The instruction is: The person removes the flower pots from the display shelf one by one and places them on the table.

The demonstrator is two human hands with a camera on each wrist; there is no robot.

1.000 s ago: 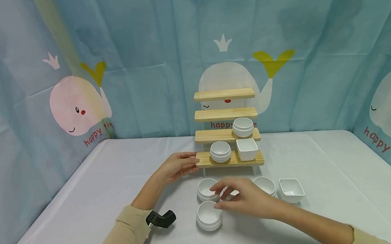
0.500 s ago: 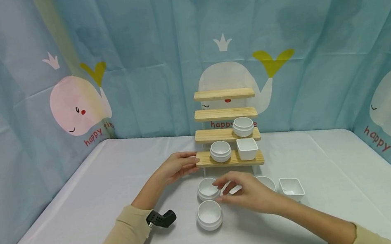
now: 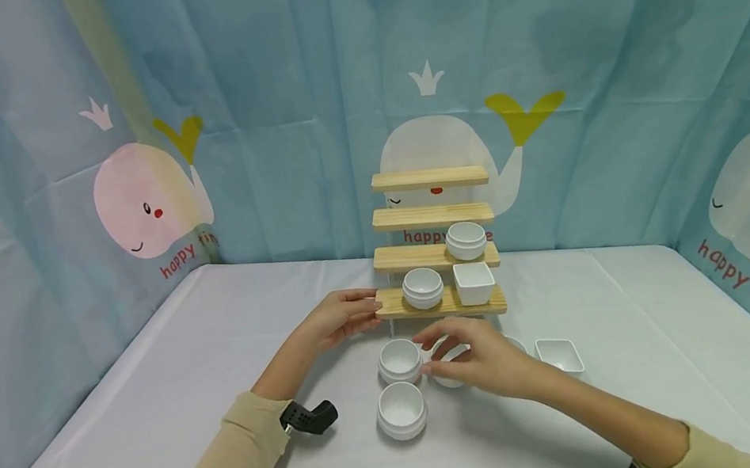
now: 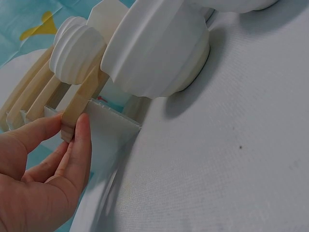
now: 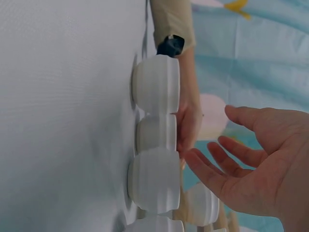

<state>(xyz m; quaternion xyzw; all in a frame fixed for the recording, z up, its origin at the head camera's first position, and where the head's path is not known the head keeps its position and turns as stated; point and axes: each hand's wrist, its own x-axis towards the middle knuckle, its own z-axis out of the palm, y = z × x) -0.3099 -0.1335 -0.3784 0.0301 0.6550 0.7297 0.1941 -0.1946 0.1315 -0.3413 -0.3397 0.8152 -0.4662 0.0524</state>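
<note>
Sitting just beneath the right hand point(image 5: 260, 174), a white round bowl point(image 5: 154, 181).

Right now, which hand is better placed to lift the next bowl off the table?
Right, I'd say. The right hand hovers by the loose white bowls, fingers spread and holding nothing. The left hand pinches the end of the lowest shelf.

At the back and sides, blue curtain point(image 3: 297, 189) printed with yellow-tailed whales point(image 3: 138, 189), pale crowns point(image 3: 426, 83) and red "happy" lettering point(image 3: 725, 267). Below, reaching the curtain's foot, a white, faintly creased tabletop point(image 3: 693, 349).
</note>
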